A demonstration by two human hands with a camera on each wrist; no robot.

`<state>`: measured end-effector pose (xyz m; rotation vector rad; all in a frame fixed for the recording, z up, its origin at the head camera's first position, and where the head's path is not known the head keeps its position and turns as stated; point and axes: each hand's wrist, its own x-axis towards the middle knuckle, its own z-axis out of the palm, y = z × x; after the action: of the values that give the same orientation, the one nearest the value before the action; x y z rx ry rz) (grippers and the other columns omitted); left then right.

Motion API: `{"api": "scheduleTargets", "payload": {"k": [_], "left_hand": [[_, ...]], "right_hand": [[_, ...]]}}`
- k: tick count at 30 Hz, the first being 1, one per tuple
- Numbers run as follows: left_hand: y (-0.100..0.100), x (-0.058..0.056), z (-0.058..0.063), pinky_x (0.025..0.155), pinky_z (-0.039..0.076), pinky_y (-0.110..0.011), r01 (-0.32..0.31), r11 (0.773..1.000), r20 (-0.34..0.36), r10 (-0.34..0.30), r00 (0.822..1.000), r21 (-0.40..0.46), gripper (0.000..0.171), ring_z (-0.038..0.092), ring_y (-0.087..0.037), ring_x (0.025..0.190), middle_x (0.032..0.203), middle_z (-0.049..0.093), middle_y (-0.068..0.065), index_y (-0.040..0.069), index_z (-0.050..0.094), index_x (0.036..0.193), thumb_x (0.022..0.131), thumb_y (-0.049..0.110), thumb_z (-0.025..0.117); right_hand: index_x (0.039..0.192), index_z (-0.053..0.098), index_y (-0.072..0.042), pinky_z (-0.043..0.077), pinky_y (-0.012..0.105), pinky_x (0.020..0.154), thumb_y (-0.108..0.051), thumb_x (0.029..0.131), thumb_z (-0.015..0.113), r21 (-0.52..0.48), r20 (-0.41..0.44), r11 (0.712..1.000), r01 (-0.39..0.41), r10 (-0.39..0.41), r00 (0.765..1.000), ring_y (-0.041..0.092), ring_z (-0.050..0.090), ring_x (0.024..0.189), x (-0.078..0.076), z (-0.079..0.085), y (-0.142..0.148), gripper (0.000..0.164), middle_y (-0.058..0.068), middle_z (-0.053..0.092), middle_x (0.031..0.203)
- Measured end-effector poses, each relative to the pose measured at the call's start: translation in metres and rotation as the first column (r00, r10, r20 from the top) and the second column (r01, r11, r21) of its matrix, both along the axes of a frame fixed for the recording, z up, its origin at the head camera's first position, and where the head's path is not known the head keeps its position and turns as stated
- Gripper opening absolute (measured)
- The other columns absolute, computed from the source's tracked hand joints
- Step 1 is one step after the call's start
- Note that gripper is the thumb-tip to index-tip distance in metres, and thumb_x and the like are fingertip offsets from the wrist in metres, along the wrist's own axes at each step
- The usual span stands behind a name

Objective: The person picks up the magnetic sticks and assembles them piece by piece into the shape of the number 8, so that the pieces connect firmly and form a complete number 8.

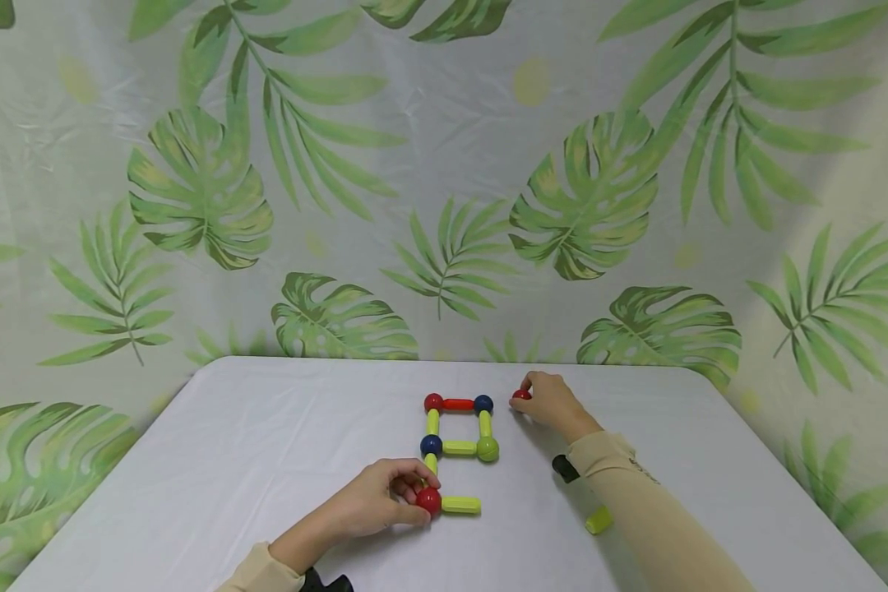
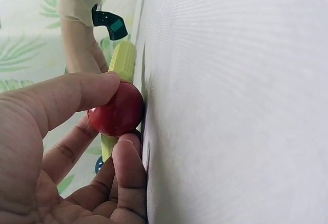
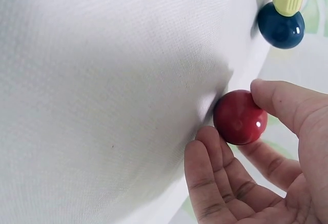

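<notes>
My left hand (image 1: 385, 498) pinches a red ball (image 1: 428, 501) at the near corner of a flat frame of rods and balls on the table. From that ball a yellow-green rod (image 1: 462, 505) sticks out to the right with a free end. Another leads away to a blue ball (image 1: 432, 445). Beyond it, yellow-green rods, a red rod (image 1: 458, 404), a second blue ball (image 1: 483, 404), a yellow-green ball (image 1: 487, 449) and a red ball (image 1: 433, 402) form a closed square. At the far right, my right hand (image 1: 555, 404) holds a loose red ball (image 3: 240, 117) between thumb and fingers, close to the tabletop.
A loose yellow-green rod (image 1: 599, 520) lies on the white table (image 1: 215, 460), partly beneath the right forearm. Black wrist cameras (image 1: 565, 469) are strapped to both wrists. A leaf-print curtain (image 1: 444, 181) hangs behind the table's far edge.
</notes>
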<state>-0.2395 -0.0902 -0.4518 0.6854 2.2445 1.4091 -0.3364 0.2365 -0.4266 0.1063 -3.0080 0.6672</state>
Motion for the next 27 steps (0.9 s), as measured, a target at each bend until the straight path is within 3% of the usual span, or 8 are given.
{"api": "scheduleTargets", "payload": {"k": [7, 27], "left_hand": [[0.000, 0.001, 0.001, 0.079, 0.049, -0.019, 0.004, 1.000, -0.006, -0.004, 1.000, 0.003, 0.033, 0.058, -0.020, 0.093, 0.101, 0.066, -0.003, 0.011, 0.074, 0.119, 0.088, 0.005, 0.086], [0.000, 0.001, 0.000, 0.077, 0.048, -0.020, 0.003, 1.000, -0.012, -0.003, 1.000, 0.015, 0.030, 0.057, -0.019, 0.092, 0.099, 0.065, -0.003, 0.010, 0.075, 0.118, 0.090, 0.007, 0.086]], "right_hand": [[0.103, 0.069, -0.001, 0.046, 0.030, 0.068, -0.025, 0.096, 0.079, 0.010, 0.001, 1.000, 0.009, -0.009, 1.000, 0.021, 0.060, 0.077, -0.002, -0.001, 0.000, 0.027, 0.013, 0.072, 0.094], [0.108, 0.066, -0.004, 0.046, 0.030, 0.069, -0.026, 0.096, 0.080, -0.009, 0.066, 1.000, 0.007, -0.006, 0.998, 0.021, 0.059, 0.080, 0.017, 0.008, 0.010, 0.028, 0.011, 0.071, 0.094]]}}
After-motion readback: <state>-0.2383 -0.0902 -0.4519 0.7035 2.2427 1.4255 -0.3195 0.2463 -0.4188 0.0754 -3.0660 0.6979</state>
